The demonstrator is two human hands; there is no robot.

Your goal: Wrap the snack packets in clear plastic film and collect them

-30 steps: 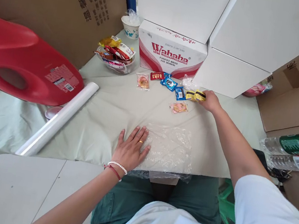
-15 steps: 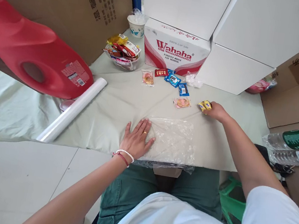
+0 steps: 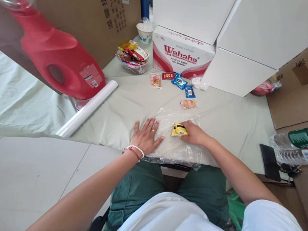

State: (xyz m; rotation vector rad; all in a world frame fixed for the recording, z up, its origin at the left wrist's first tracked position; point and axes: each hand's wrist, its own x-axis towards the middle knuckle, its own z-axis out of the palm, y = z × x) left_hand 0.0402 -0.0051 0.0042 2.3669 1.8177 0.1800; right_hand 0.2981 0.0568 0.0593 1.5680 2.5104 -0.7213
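Observation:
A sheet of clear plastic wrap (image 3: 178, 149) lies on the pale green cloth at the table's near edge. My left hand (image 3: 147, 136) rests flat on its left side, fingers spread, a ring on one finger and bead bracelets at the wrist. My right hand (image 3: 195, 133) is closed on a yellow snack packet (image 3: 179, 130) and holds it on the middle of the wrap. Farther back lie loose packets: a pink one (image 3: 188, 104), two blue ones (image 3: 189, 91), a red one (image 3: 168, 76) and an orange one (image 3: 156, 80).
A white roll of wrap (image 3: 87, 108) lies left, next to a big red jug (image 3: 61, 62). A bowl of snacks (image 3: 132, 56), a paper cup (image 3: 144, 33), a Wahaha carton (image 3: 183, 55) and white boxes stand behind. Water bottles (image 3: 304, 150) and a black phone (image 3: 269, 162) sit right.
My right hand picked the yellow packet from the far group and brought it back and left onto the plastic wrap. My left hand stayed flat on the wrap.

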